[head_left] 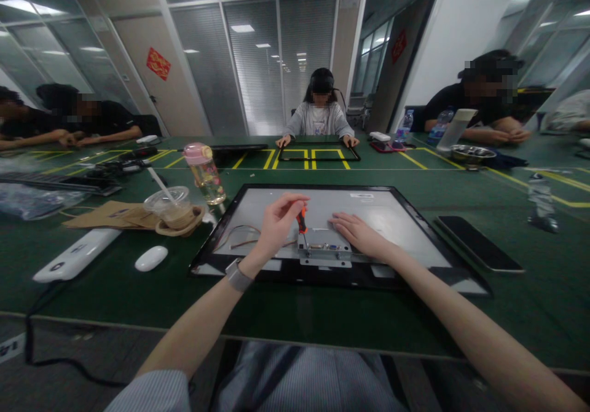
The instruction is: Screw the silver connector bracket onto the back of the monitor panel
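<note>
- Left hand (282,212) is up over the middle of the work, wrist bent, fingers pinched together around the top of a red-and-black screwdriver (302,220). There's a watch (239,275) on that wrist.
- Screwdriver is close to upright, leaning a bit, shaft pointing down at the front side of a small metal box (326,238) with ports. Can't tell if the tip actually sits in a screw.
- Right hand (354,230) is palm down, fingers spread out nearly flat, not gripping anything. It's lying at the box's right end, over the back of a screen panel (396,215); can't tell exactly how much of it touches the box.
- Some thin wires (246,243) run across the panel left of the box, partly behind the left forearm.
- Left of the panel: white mouse (151,258), iced drink cup (177,215), pink-lidded bottle (207,178), paper bag (113,215).
- Right of it: a phone (477,243), just beside the edge.
- Across the table (461,194), another person (319,114) has both hands on a black frame (318,159).
</note>
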`<state>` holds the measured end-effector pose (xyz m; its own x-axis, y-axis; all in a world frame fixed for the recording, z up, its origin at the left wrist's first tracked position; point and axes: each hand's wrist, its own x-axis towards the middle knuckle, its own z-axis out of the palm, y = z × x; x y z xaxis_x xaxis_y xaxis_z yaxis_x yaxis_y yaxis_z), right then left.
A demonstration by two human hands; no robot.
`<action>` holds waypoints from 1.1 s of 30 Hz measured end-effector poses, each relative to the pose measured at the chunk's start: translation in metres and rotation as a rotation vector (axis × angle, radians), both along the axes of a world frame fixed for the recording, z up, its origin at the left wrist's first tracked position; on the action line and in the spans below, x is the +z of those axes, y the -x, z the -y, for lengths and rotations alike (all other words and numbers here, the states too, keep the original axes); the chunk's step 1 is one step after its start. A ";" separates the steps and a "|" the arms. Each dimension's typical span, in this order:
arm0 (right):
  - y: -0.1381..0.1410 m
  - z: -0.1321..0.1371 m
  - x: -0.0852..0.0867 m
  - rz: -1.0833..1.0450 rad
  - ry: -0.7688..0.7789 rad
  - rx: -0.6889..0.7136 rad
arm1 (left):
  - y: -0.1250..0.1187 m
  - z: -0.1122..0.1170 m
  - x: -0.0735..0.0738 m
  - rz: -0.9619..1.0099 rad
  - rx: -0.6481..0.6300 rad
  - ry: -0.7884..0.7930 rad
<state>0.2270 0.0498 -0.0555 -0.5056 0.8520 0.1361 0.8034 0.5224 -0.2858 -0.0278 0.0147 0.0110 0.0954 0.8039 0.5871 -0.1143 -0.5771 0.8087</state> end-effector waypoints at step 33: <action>-0.001 0.000 0.000 -0.007 0.002 0.004 | -0.007 0.004 -0.004 -0.051 0.222 -0.138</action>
